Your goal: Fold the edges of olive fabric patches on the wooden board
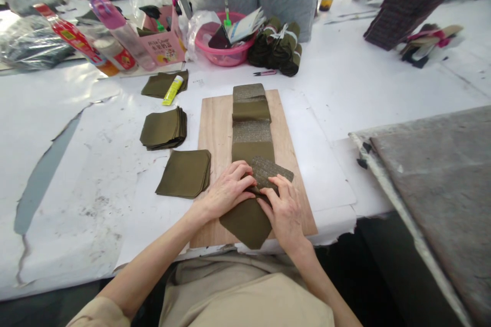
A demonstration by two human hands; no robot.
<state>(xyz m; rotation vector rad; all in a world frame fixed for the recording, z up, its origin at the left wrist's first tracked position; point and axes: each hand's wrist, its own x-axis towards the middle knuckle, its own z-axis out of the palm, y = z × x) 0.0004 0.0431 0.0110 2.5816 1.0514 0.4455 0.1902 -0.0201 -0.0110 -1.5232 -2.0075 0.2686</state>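
A white-covered worktop (333, 82) is spread beneath the fingers, and a wooden board (215, 122) is placed on it directly under them. Just beyond the fingers, a row of overlapping cloth pieces (251, 150) is laid along the board. Right at the fingers, an olive cloth (245, 222) is pinched at a fold by both the left hand (226, 189) and the right hand (286, 209). Left of the fingers, three cloth stacks (184, 173) are lined up, the farthest being topped by a yellow tube (172, 90).
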